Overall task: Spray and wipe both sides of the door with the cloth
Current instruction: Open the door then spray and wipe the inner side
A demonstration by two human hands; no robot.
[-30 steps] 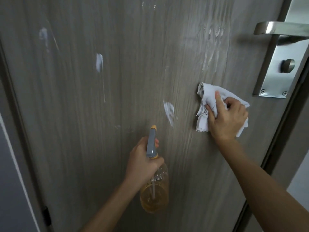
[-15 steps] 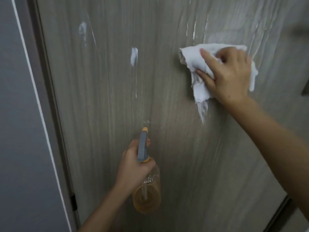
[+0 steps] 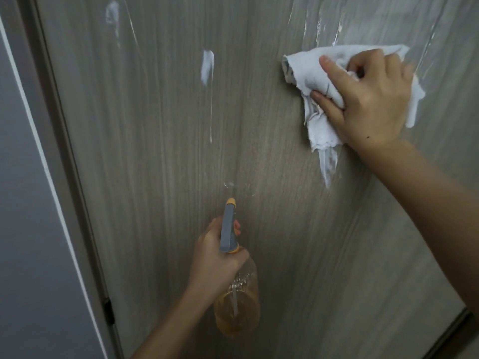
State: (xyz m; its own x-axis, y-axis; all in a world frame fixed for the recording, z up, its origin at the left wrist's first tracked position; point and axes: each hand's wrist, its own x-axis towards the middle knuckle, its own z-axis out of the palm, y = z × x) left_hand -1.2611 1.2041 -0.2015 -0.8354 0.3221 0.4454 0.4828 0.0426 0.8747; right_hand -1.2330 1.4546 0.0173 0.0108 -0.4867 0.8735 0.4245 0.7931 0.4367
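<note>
- Change noted: in the last second my right hand (image 3: pixel 373 99) carried the white cloth (image 3: pixel 311 73) up and leftward across the door (image 3: pixel 155 177), away from the lever handle and lock plate, which are now out of view.
- The foam blob that sat on the panel beside the cloth 1 second ago is gone; a white smear (image 3: pixel 328 167) now trails below the cloth's lower corner. Wet streaks show above the cloth.
- Right grip: fingers curled round the bunched cloth, palm pressing it flat against the door's upper right area.
- Left grip: my left hand (image 3: pixel 215 257) is wrapped round the neck of the amber spray bottle (image 3: pixel 237 309), nozzle (image 3: pixel 230 202) pointing at the door and close to it. Whether a finger is on the trigger, I cannot tell. Its pose matches 0.5 seconds ago.
- Outstanding: 2 foam patches remain, 1 at centre left (image 3: pixel 207 66) with a run below it, 1 at top left (image 3: pixel 112 12).
- Judgement: this face is partly wiped. The left portion remains, and nothing here shows the other face as treated.
- Risk, as I judge it: the runs may dry into marks if the cloth does not reach them soon.
</note>
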